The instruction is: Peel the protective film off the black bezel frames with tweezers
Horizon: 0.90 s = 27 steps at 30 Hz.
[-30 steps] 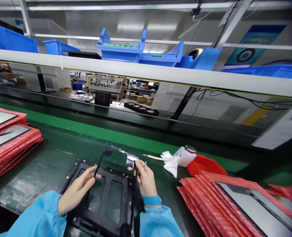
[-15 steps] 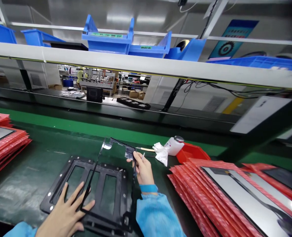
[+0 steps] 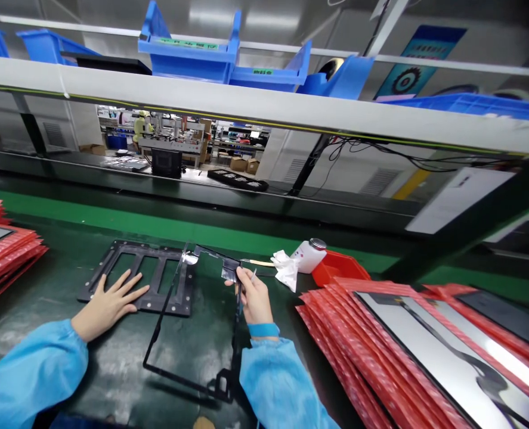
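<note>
My right hand (image 3: 253, 293) pinches a thin black rectangular frame (image 3: 179, 376) near its upper right corner and holds it up at a slant over the table. A clear film tab shows at the frame's upper left corner. A thin pale tool, its kind unclear, also sticks out between those fingers. My left hand (image 3: 112, 305) lies with fingers spread on the near left part of a thick black fixture plate (image 3: 184, 298). This plate has several rectangular openings and small round silver studs along its rim. It rests flat on the green table, left of and partly behind the thin frame.
Red bubble-wrap sleeves (image 3: 340, 333) with a screen panel (image 3: 425, 339) on top are stacked at right; another red stack (image 3: 9, 262) stands at left. Behind my right hand are a white bottle (image 3: 309, 256), a crumpled tissue (image 3: 285, 269), a swab (image 3: 262, 263) and a red tray (image 3: 336, 269).
The fixture plate has slid away from me and to the left under my left hand. My right hand still holds the thin frame, which now hangs mostly clear of the plate.
</note>
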Tool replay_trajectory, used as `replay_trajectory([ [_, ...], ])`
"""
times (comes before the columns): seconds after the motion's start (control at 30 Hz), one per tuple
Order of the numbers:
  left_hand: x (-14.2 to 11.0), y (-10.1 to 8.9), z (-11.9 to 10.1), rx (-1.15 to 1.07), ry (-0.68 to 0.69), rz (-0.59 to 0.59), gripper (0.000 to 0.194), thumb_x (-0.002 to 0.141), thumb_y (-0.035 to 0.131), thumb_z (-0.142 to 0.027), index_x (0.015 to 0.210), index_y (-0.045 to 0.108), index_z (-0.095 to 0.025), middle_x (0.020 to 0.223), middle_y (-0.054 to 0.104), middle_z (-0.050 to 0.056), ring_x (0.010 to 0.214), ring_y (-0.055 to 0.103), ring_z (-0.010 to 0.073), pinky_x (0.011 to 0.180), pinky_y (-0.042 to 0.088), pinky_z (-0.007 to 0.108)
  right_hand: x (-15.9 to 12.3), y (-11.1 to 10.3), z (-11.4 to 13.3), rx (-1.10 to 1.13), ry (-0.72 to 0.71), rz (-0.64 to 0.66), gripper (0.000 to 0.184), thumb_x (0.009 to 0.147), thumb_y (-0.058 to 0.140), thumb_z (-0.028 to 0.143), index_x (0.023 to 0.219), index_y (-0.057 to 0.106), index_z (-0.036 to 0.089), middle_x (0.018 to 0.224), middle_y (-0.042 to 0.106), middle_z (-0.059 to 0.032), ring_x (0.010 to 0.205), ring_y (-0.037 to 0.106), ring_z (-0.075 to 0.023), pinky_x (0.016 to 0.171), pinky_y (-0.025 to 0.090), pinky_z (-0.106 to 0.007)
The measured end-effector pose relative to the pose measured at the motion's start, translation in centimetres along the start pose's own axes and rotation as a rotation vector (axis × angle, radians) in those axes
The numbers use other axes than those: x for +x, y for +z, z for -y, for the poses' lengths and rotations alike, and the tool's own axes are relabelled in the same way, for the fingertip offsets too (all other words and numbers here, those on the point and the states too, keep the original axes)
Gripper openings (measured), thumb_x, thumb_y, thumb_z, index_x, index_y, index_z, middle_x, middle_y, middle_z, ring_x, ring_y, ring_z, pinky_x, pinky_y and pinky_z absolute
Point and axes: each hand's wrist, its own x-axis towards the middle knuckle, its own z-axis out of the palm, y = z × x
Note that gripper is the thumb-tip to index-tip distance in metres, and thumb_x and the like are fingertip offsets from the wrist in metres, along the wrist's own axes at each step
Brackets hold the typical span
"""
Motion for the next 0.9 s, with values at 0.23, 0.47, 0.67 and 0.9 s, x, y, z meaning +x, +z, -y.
replay_trajectory([
  [0.23, -1.4, -0.9, 5.5, -0.094, -0.071, 0.146, 0.044, 0.100, 0.029, -0.043, 0.144, 0.025, -0.044, 0.154, 0.027, -0.001, 0.144, 0.019, 0.0290, 0.107, 0.015, 0.067, -0.3, -2.0, 0.3, -0.186, 0.050, 0.082, 0.051, 0.066, 0.072, 0.065, 0.076, 0.058, 0.017, 0.061, 0.067, -0.0043, 0.033, 0.027, -0.0039, 0.033, 0.015, -0.019],
  [0.47, -0.1, -4.2, 2.2, -0.355, -0.056, 0.041, 0.047, 0.097, 0.041, -0.043, 0.143, 0.038, -0.032, 0.151, 0.036, 0.003, 0.141, 0.028, 0.0264, 0.114, 0.021, 0.053, -0.5, -5.5, 0.7, -0.490, 0.020, 0.030, 0.042, 0.065, 0.076, 0.057, 0.068, 0.059, 0.019, 0.061, 0.063, -0.0018, 0.045, 0.048, -0.0130, 0.043, 0.030, -0.023],
  [0.67, 3.5, -4.1, -10.8, -0.657, 0.310, 0.066, 0.055, 0.093, 0.049, -0.045, 0.142, 0.041, -0.020, 0.142, 0.048, 0.011, 0.135, 0.040, 0.0244, 0.117, 0.025, 0.043, -0.4, -6.6, 1.3, -0.997, -0.233, -0.080, 0.033, 0.086, 0.052, 0.054, 0.093, 0.056, 0.022, 0.084, 0.064, -0.0053, 0.068, 0.060, -0.0222, 0.061, 0.045, -0.033],
  [0.9, 4.1, -2.8, -13.5, -0.619, 0.515, 0.161, 0.073, 0.093, 0.048, -0.042, 0.150, 0.016, -0.009, 0.154, 0.019, 0.020, 0.144, 0.014, 0.0294, 0.117, 0.021, 0.049, -2.0, -0.8, 1.6, -1.058, -0.481, 0.491, 0.031, 0.101, 0.032, 0.035, 0.116, 0.058, 0.028, 0.103, 0.064, -0.0053, 0.094, 0.065, -0.0196, 0.077, 0.052, -0.029],
])
